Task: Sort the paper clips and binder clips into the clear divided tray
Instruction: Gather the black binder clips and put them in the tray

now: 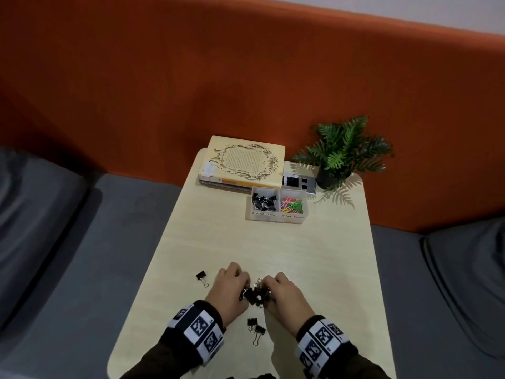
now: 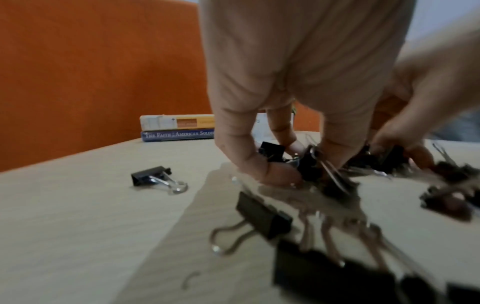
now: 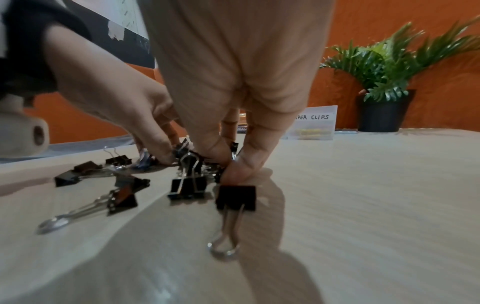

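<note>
Black binder clips lay heaped near the front of the pale wooden worktop, and we had both hands down in that heap. Our left hand had its fingers curled round several clips, thumb and fingertips closed on their black bodies in the left wrist view. Our right hand pinched clips on the other side of the same pile; how many it held we could not tell, since the wrist views were blurred there. One loose binder clip lay apart to the left, and a pair of clips sat between our wrists, closer to us.

Well apart, toward the far end, stood the clear divided tray, beside a stack of books and a potted plant. Its left compartment, labelled for binder clips, already held black ones; the right held coloured paper clips. We saw no paper clips left on the worktop.

We judged the paper-clip sorting finished and the step in hand to be gathering the remaining binder clips. The next move called for a firm closed grasp, a lift clear of the strays, and a carry to the left compartment only, then a return for the three loose clips.
</note>
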